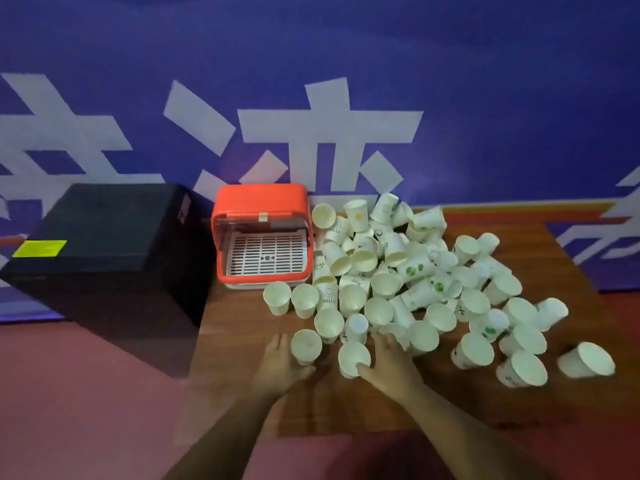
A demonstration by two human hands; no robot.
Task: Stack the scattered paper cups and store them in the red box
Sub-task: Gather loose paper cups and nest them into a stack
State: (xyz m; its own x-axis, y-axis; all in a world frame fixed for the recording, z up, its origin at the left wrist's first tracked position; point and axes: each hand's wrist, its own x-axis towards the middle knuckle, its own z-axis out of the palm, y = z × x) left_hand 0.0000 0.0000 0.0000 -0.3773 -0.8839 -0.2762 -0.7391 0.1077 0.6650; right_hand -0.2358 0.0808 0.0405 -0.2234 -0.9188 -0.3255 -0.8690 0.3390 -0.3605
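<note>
Several white paper cups (412, 271) lie scattered in a heap across the brown table, some upright, some tipped over. The red box (259, 199) stands at the back left of the heap, its front open onto a white slotted tray. My left hand (278, 363) curls around an upright cup (306, 346) near the table's front. My right hand (389, 363) grips another upright cup (354, 358) just beside it. The two cups stand apart, a hand's width between them.
A large black box (104, 237) with a yellow label sits left of the red box, off the wooden table (242, 341). A blue wall with white characters rises behind. One cup (585, 360) lies alone near the right edge.
</note>
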